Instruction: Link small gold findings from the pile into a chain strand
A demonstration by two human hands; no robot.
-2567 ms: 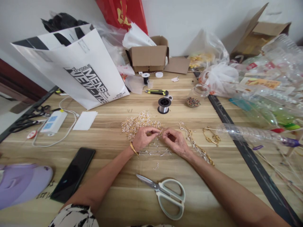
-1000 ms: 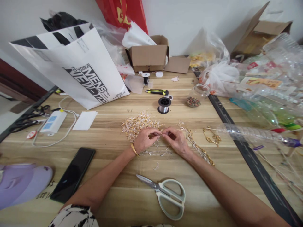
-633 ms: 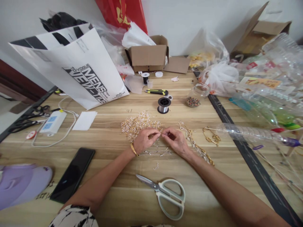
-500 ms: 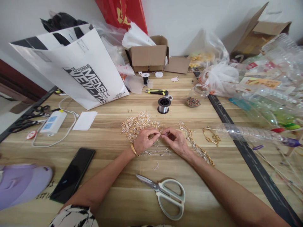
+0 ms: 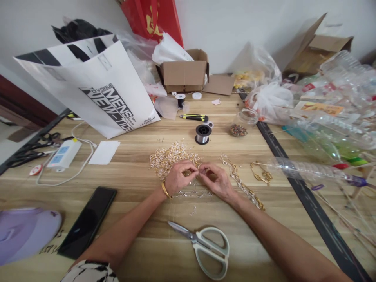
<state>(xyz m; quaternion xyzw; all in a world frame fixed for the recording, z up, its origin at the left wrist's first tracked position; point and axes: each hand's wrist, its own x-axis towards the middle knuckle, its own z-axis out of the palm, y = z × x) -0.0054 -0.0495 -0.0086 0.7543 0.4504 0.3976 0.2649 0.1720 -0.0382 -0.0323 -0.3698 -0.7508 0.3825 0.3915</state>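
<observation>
My left hand point(image 5: 182, 175) and my right hand point(image 5: 216, 179) meet fingertip to fingertip over the table, both closed in a pinch. Whatever sits between the fingertips is too small to make out. Behind and beside the left hand spreads a pile of small gold and clear beads point(image 5: 167, 156). A silver chain point(image 5: 194, 194) lies just below the hands. To the right of my right hand runs a gold and silver chain point(image 5: 242, 181). Scissors with pale handles point(image 5: 202, 246) rest nearer to me, with a short bit of chain point(image 5: 193, 211) above them.
A spool of clear line point(image 5: 203, 134), a yellow-black cutter point(image 5: 194, 117) and a jar of beads point(image 5: 243, 123) stand beyond the hands. A phone point(image 5: 88, 223) and a white power strip point(image 5: 64, 154) lie left. Plastic bottles point(image 5: 331, 117) crowd the right; a white paper bag point(image 5: 96, 86) stands back left.
The camera view has shifted slightly, so the whole table sits a little lower. Both hands keep their pinch at nearly the same spot; the fingertips have moved only slightly.
</observation>
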